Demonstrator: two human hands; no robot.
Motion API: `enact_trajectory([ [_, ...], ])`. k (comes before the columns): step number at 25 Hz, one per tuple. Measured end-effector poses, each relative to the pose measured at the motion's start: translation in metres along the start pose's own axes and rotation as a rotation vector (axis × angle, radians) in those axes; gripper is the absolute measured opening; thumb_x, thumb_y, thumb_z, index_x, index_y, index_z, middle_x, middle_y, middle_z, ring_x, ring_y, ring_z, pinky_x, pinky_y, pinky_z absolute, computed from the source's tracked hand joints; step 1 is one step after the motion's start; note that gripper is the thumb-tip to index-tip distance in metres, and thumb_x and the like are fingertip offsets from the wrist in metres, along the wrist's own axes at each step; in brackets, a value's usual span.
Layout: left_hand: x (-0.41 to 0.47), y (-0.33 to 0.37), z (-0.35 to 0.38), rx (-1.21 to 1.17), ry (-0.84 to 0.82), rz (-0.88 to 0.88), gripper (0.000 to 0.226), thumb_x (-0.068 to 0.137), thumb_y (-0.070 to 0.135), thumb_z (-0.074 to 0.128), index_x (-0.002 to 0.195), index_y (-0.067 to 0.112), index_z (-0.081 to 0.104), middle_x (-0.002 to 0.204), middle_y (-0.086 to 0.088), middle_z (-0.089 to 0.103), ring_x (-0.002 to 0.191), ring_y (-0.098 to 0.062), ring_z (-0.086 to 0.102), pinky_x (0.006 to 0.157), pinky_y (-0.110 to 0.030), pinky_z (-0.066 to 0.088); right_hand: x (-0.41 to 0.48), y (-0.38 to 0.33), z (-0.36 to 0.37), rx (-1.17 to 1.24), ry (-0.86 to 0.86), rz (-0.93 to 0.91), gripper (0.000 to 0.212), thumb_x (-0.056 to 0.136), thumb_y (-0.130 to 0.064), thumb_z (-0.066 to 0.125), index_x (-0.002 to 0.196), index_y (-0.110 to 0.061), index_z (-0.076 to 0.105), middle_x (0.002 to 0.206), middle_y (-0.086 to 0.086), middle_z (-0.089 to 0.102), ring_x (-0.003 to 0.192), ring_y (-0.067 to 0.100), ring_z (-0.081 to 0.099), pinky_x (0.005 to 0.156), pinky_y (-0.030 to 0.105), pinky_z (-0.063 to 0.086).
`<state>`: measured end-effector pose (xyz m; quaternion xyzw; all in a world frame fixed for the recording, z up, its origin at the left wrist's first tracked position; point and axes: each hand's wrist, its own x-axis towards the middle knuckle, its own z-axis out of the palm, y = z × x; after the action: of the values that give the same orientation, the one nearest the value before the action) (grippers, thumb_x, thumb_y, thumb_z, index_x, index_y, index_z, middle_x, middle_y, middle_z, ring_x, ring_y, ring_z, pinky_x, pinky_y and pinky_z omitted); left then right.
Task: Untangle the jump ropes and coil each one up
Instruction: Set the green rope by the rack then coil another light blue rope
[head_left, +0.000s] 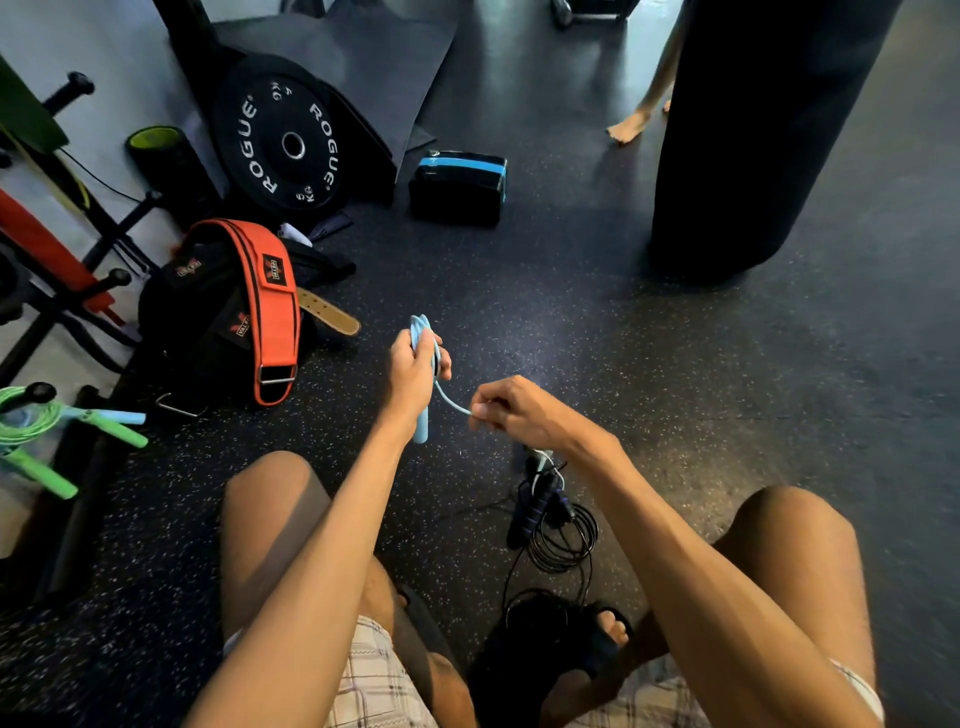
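Observation:
My left hand (413, 371) grips a light blue jump rope (422, 332), its loops sticking out above my fist and a blue handle hanging below it. A short length of the blue cord runs across to my right hand (511, 408), which pinches it. A black jump rope (558, 530) with dark blue-ringed handles lies coiled loosely on the floor between my knees. At the far left lies a green jump rope (31, 421) in a coil, with green handles and a light blue handle beside it.
Orange and black lifting belts (270, 306) lie piled at the left. A Rogue weight plate (291, 148) leans at the back, a black-and-blue block (460, 187) beside it. A black punching bag (753, 130) hangs at the right; another person's bare foot (628, 127) shows behind it.

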<state>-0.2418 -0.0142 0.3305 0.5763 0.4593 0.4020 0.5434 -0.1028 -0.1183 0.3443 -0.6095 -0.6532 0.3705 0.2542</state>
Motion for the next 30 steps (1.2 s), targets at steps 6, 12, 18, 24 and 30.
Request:
enact_trajectory([
  [6, -0.019, 0.006, 0.005, 0.085, -0.181, -0.074, 0.019, 0.103, 0.013, 0.043, 0.096, 0.002, 0.056, 0.069, -0.007, 0.057, 0.051, -0.005, 0.055, 0.055, -0.026, 0.047, 0.002, -0.02, -0.015, 0.134, 0.041, -0.067, 0.029, 0.101, -0.013, 0.05, 0.078, -0.013, 0.068, 0.058, -0.007, 0.048, 0.052, 0.007, 0.041, 0.053, 0.021, 0.035],
  [12, -0.035, 0.013, 0.002, -0.044, -0.445, -0.218, 0.028, 0.103, 0.021, 0.042, 0.094, 0.003, 0.062, 0.07, -0.012, 0.058, 0.06, -0.019, 0.053, 0.055, -0.03, 0.045, 0.004, -0.022, -0.028, 0.26, 0.281, -0.024, 0.015, 0.097, -0.013, 0.06, 0.087, -0.002, 0.061, 0.06, 0.002, 0.054, 0.054, 0.012, 0.046, 0.052, 0.025, 0.038],
  [18, -0.042, 0.025, 0.008, -0.056, -0.666, -0.271, 0.049, 0.105, 0.04, 0.032, 0.084, 0.005, 0.059, 0.051, 0.0, 0.036, 0.045, -0.011, 0.027, 0.049, -0.025, 0.025, 0.009, -0.015, -0.036, 0.212, 0.378, 0.001, 0.012, 0.092, -0.02, 0.066, 0.096, -0.012, 0.057, 0.073, 0.011, 0.068, 0.063, 0.015, 0.06, 0.059, 0.04, 0.05],
  [24, -0.04, 0.029, 0.008, -0.139, -0.702, -0.284, 0.035, 0.104, 0.031, 0.04, 0.076, 0.013, 0.052, 0.052, 0.004, 0.026, 0.046, -0.011, 0.02, 0.054, -0.032, 0.015, 0.006, 0.006, -0.03, 0.102, 0.5, 0.053, 0.021, 0.098, -0.037, 0.055, 0.095, -0.016, 0.052, 0.068, 0.004, 0.06, 0.06, 0.011, 0.048, 0.059, 0.034, 0.043],
  [30, -0.034, 0.032, 0.002, -0.499, -0.602, -0.32, 0.032, 0.104, 0.029, 0.038, 0.079, 0.013, 0.05, 0.056, 0.003, 0.025, 0.046, -0.009, 0.02, 0.052, -0.028, 0.02, 0.005, 0.05, -0.005, 0.301, 0.449, 0.226, 0.027, 0.102, -0.032, 0.044, 0.084, -0.014, 0.051, 0.067, 0.002, 0.059, 0.061, 0.02, 0.056, 0.068, 0.055, 0.052],
])
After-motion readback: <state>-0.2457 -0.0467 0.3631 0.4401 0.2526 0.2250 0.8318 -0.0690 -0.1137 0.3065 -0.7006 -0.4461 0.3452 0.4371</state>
